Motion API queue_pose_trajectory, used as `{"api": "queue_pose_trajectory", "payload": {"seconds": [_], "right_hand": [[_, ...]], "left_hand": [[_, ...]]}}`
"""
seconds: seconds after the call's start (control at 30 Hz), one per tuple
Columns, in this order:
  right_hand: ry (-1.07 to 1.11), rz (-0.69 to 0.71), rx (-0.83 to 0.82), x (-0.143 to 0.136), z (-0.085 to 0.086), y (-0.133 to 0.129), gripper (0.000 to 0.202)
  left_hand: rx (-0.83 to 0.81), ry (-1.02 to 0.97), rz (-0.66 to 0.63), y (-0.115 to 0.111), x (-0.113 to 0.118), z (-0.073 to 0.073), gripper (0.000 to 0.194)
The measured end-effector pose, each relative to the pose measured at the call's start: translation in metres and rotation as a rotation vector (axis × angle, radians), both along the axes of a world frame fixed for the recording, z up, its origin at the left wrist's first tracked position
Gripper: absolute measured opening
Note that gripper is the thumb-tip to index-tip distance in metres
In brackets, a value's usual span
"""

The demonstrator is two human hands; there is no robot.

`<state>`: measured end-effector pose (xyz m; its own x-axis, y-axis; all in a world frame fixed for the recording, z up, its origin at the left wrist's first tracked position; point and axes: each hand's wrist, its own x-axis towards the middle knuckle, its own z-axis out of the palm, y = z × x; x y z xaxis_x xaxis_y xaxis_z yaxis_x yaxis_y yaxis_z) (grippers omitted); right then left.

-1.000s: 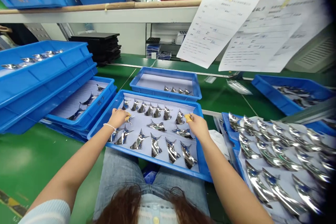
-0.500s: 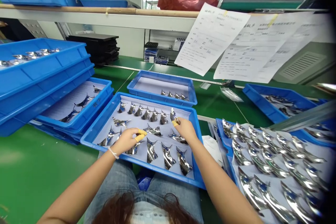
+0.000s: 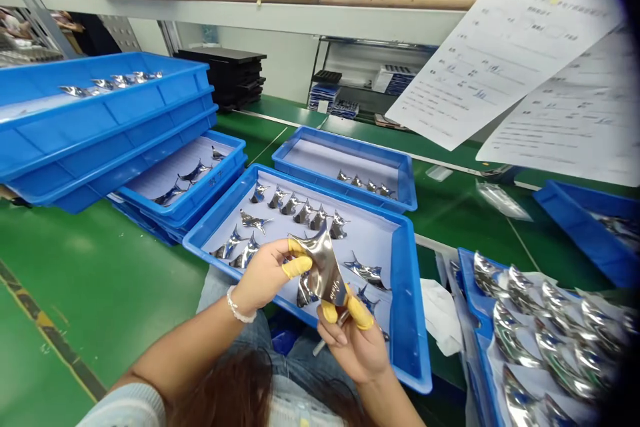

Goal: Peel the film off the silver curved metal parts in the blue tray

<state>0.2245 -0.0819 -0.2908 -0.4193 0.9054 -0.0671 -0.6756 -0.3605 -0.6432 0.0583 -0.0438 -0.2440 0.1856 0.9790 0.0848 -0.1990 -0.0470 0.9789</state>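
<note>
Over the near blue tray point(image 3: 407, 260), both hands hold up one shiny curved metal piece point(image 3: 325, 263) with pointed tips and script lettering near its lower end. My left hand point(image 3: 267, 273) pinches its upper left side with yellow-covered fingertips. The lower end is gripped by my right hand point(image 3: 357, 333), also with yellow finger covers. A thin grey rod point(image 3: 320, 347) sticks out below the right fingers; whether it belongs to the piece I cannot tell. In the tray, a back row of small metal pieces point(image 3: 303, 213) stands on white paper; larger ones are partly hidden by the hands.
Behind is another blue tray point(image 3: 345, 140) with a few pieces. Stacked blue trays point(image 3: 105, 127) rise at left. At right, a tray of larger metal pieces point(image 3: 545, 317) sits near a crumpled white cloth point(image 3: 443, 317). Paper sheets point(image 3: 500, 60) hang from the shelf point(image 3: 200, 17).
My right hand has come from the tray's right side toward the middle, bringing a metal piece up. My left hand has closed on it too. The view has swung left.
</note>
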Motion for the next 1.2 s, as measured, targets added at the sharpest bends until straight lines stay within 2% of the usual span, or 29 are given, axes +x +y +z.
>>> {"api": "queue_pose_trajectory", "payload": {"seconds": [0.23,0.47,0.6,0.97,1.2], "right_hand": [[-0.124,-0.036,0.079,0.000,0.002,-0.007,0.024],[-0.226,-0.091,0.129,0.003,0.004,-0.008,0.027],[-0.311,-0.097,0.144,0.005,0.006,-0.007,0.035],[-0.388,-0.103,0.129,0.004,0.000,-0.005,0.027],[-0.425,-0.048,0.273,0.005,0.003,0.000,0.023]], "left_hand": [[0.072,0.054,-0.047,-0.018,-0.005,0.016,0.038],[0.531,0.311,-0.042,-0.027,-0.007,0.033,0.040],[0.653,0.367,-0.063,-0.030,-0.008,0.037,0.034],[0.756,0.455,-0.014,-0.036,-0.009,0.041,0.028],[0.849,0.596,0.030,-0.040,-0.011,0.040,0.013]]}}
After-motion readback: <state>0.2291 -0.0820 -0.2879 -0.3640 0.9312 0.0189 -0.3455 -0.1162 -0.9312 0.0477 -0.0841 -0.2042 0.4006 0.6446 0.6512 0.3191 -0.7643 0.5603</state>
